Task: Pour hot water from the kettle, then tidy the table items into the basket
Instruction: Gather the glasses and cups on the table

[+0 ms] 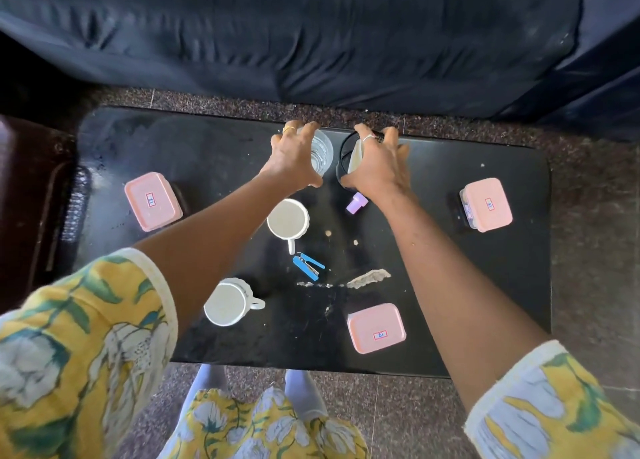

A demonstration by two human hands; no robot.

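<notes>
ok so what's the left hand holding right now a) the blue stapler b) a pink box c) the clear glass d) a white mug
c: the left hand curls its fingers round the clear glass near the far edge of the table, while the right hand grips the black basket beside it.

home living room, sofa [311,36], low table [502,168]

glossy black table [485,168]; three pink-lidded boxes [152,200]; two white mugs [288,219]; blue stapler [307,267]; lilac cap [356,202]; yellow floral sleeves [83,337].
</notes>
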